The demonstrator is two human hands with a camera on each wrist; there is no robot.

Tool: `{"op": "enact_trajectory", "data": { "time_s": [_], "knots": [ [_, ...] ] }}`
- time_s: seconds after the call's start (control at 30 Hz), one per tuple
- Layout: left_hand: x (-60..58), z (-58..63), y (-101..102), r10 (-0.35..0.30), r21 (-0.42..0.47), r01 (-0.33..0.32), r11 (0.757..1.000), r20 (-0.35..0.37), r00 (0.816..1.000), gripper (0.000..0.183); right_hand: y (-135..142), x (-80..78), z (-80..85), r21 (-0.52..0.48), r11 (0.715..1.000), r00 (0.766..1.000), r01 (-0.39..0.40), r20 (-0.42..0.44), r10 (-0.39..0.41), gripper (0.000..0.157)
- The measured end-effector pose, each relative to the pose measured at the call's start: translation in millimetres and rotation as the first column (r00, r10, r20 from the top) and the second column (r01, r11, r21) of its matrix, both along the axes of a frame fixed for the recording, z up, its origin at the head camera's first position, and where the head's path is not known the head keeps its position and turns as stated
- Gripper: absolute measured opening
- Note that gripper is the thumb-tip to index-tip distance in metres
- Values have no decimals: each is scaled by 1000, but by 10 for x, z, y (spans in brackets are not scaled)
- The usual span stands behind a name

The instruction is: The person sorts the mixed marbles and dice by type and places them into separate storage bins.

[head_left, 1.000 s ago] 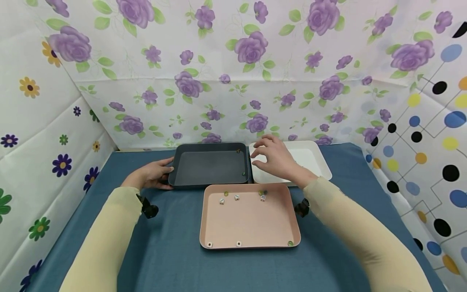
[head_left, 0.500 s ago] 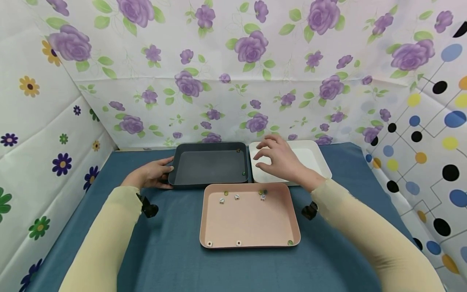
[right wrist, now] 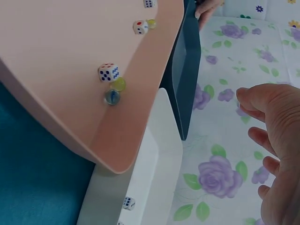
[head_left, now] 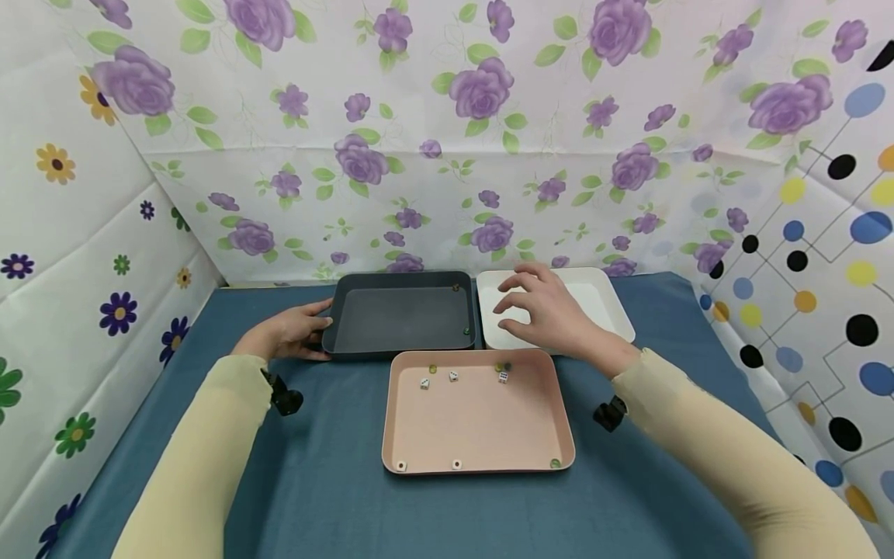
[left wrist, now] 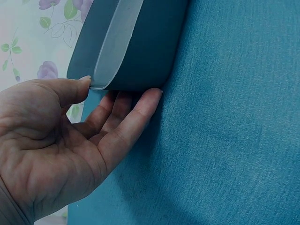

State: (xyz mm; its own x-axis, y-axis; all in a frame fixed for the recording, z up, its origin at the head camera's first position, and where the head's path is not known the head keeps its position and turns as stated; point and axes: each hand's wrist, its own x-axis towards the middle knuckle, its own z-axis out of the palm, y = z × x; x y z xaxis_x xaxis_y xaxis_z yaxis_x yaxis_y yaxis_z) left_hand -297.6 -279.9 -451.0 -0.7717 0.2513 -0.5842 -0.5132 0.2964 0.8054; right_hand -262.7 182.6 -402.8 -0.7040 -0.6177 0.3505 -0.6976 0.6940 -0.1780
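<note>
My left hand [head_left: 293, 332] holds the left end of a dark grey tray [head_left: 398, 353]. In the left wrist view, the thumb [left wrist: 77, 89] lies on the tray's rim and the other fingers touch its outer wall. My right hand [head_left: 541, 310] hovers over the white tray [head_left: 608, 310], fingers loosely bent and apart, with nothing visible between them. At least one die [right wrist: 129, 203] lies in the white tray in the right wrist view; the hand hides part of that tray in the head view. Two small glass beads, one being a green bead [head_left: 466, 331], lie at the dark tray's right side.
A pink tray [head_left: 482, 419] stands in front of the other two. It holds several dice, such as a white die [head_left: 503, 377], and several beads, such as a green bead [head_left: 555, 463]. Blue cloth [head_left: 314, 489] covers the table; a flowered sheet [head_left: 419, 202] hangs behind.
My right hand has drawn back slightly to the right over the white tray, its fingers still loosely bent. The left hand and the trays stay in place.
</note>
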Motion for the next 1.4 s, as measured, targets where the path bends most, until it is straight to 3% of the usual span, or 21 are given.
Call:
{"op": "enact_trajectory", "data": {
  "time_s": [0.33,1.4],
  "knots": [
    [1,6,-1,2,-1,-2,1000,1,1000,64,96,127,-55,20,999,1000,-27,15,27,14],
    [10,9,1,9,-7,-9,1000,-11,1000,63,280,536,8,-7,983,978,-183,-106,181,16]
  ]
}}
